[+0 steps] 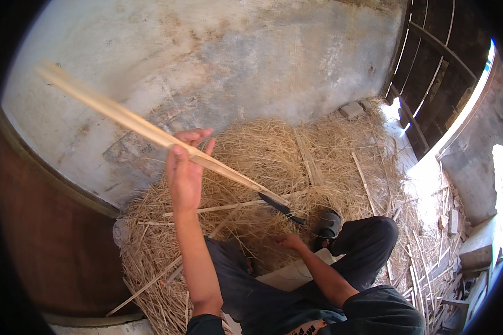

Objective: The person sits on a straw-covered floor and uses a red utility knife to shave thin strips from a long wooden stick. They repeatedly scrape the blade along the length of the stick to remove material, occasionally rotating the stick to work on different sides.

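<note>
My left hand [187, 173] is raised and closed around a long pale split strip of bamboo or wood [120, 113], thumb on the near side and some fingers sticking out. The strip slants from the upper left down to the straw; its far left end is blurred. Close to its lower end is a black-bladed knife [279, 208], apart from both hands. Low between my knees, my right hand [289, 242] has curled fingers; whether anything is in them is hidden.
Straw-like shavings [257, 145] and loose strips cover the floor. A grey rounded thing [327, 223] stands by my bent right leg [369, 240]. A stained wall [251, 67] rises ahead, a brown panel [50, 223] is at left, and dark boards [430, 67] are at right.
</note>
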The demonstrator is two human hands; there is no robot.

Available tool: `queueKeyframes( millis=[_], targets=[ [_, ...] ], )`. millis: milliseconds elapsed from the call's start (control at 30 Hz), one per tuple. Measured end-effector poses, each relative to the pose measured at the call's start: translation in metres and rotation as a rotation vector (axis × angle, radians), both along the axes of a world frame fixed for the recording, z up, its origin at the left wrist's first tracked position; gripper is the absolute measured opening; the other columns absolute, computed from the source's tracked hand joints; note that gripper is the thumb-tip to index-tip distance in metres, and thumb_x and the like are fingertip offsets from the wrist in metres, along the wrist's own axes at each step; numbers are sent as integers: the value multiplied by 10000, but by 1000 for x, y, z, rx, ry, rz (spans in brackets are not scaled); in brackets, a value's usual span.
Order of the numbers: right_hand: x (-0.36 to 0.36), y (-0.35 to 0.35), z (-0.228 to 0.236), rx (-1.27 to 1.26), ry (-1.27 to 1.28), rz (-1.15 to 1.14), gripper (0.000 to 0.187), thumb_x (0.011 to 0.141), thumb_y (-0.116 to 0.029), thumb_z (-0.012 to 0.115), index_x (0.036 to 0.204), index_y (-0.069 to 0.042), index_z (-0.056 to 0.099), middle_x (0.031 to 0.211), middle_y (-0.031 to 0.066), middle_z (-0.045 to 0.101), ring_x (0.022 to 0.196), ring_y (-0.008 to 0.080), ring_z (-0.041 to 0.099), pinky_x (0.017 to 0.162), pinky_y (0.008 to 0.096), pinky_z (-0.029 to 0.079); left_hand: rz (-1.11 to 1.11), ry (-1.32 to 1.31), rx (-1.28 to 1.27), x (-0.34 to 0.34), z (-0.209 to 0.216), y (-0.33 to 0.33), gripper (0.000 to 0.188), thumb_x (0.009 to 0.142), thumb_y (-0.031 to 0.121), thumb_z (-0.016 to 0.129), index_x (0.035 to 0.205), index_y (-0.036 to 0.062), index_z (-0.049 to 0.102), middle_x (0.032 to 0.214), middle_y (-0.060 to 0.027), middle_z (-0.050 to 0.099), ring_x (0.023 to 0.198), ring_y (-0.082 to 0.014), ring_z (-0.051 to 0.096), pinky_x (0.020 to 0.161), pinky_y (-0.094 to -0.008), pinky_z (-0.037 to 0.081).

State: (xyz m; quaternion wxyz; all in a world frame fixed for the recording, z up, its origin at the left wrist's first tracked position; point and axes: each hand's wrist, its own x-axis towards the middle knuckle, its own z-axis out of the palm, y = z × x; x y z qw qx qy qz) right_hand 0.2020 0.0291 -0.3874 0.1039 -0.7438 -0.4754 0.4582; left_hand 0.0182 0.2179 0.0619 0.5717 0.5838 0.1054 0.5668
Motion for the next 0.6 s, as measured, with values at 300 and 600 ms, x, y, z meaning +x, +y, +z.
queueKeyframes(
  millis=[300,600],
  targets=[
    [25,-2,-4,194,-335,-585,560,891,-231,716,1386,-25,554,1463,226,523,1291,401,555,1051,577,434,66,512,47,13,-32,7,467,1107,477,489,1299,106,699,1374,-91,670,1329,-267,570,1142,-495,392],
    [41,34,-24,31,-153,-289,735,922,-258,714,1559,-42,417,1591,267,400,1452,452,427,1183,579,358,101,272,209,23,68,34,596,1083,512,511,1478,66,523,1316,-161,670,1385,-306,565,1170,-524,452]
  ],
)
